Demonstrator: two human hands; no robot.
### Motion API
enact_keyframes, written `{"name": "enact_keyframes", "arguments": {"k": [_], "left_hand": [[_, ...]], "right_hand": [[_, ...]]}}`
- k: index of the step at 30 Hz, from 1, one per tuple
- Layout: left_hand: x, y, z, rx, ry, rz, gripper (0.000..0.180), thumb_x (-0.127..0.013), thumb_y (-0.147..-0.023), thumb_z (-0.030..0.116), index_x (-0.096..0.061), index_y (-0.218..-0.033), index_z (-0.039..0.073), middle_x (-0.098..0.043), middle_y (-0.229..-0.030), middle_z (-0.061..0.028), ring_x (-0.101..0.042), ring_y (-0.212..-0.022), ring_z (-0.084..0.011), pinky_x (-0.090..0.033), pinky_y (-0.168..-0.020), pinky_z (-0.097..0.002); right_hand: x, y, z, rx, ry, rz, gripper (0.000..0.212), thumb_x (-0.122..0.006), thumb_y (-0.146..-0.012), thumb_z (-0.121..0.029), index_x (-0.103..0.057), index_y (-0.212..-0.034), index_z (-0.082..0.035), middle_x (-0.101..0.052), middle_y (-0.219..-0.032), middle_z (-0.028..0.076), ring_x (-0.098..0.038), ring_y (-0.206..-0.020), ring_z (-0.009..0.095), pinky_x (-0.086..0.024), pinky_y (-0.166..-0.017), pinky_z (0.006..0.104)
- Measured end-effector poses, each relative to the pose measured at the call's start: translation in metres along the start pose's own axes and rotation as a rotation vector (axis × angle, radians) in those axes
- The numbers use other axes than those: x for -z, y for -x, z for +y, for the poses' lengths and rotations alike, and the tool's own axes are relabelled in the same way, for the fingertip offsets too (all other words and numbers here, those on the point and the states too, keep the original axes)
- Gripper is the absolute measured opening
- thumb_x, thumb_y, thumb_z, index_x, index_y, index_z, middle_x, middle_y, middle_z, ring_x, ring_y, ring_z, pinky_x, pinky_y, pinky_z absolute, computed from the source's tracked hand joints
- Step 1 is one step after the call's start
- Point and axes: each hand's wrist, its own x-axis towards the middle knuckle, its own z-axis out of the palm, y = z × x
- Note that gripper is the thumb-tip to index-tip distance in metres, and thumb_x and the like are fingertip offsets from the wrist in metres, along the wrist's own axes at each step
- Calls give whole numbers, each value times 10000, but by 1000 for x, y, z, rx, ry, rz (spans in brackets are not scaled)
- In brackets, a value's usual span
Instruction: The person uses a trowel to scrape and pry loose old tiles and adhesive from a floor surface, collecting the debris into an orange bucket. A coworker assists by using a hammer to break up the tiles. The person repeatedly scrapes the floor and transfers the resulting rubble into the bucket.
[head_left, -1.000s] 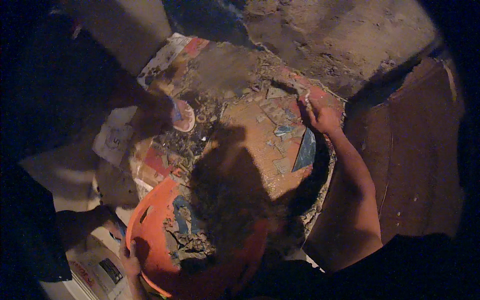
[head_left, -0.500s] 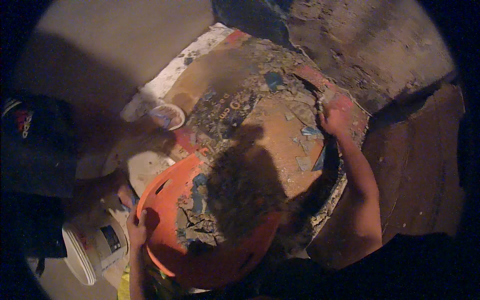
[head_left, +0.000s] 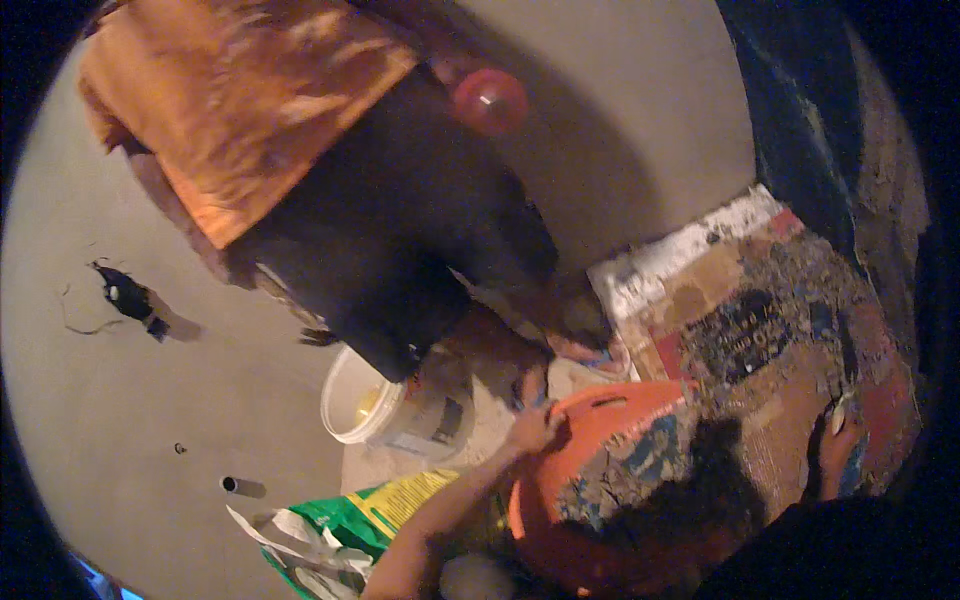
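My left hand [head_left: 535, 430] is closed over the rim of an orange tub [head_left: 610, 420], near its slotted handle. Broken rubble [head_left: 640, 470] with bluish pieces lies inside the tub. Against it rests a debris-covered cardboard sheet [head_left: 790, 420], with a heap of loose fragments [head_left: 800, 285] toward its far end. My right hand [head_left: 836, 452] is over the right part of the cardboard, fingers curled; a small pale bit shows at the fingertips, but what it holds is unclear. Shadow darkens the near part of the tub.
A co-worker in an orange shirt [head_left: 250, 110] and dark shorts stands at the far left, beside a round red object [head_left: 490, 100]. Nearby are a white bucket [head_left: 345, 430], a green and yellow bag [head_left: 400, 505], a black object with a cord [head_left: 130, 295] and a short tube [head_left: 230, 485].
My view has swung left, bringing the co-worker and the bag into sight. My left hand stays on the tub's rim. My right hand is nearer to me over the cardboard.
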Motion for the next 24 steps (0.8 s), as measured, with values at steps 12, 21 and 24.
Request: {"name": "enact_keyframes", "arguments": {"k": [12,21,24], "left_hand": [[-15,-11,-27,-18,-174,-35,512,-430,-1015,493,-498,-1284,63,-677,-1063,-323,-644,-1015,-526,-505,-891,-615],[-5,-42,3,-43,-137,-77,475,-477,-999,451,-515,-1272,64,-678,-1124,-294,-651,-1047,-488,-509,-913,-575],[-8,-19,-19,51,-94,-136,471,-504,-985,441,-525,-1257,57,-675,-1130,-294,-650,-1055,-476,-509,-911,-561]], "right_hand": [[-104,122,-69,-118,-101,160,420,-790,-767,-166,-631,-1049,101,-657,-905,249,-632,-858,412,-499,-813,504],[-53,70,-112,-212,-307,238,367,-790,-750,-168,-603,-954,74,-631,-873,212,-621,-798,358,-493,-752,478],[-27,75,-149,-216,-414,81,358,-808,-736,-174,-610,-933,51,-639,-853,206,-632,-780,357,-503,-756,475]]}}
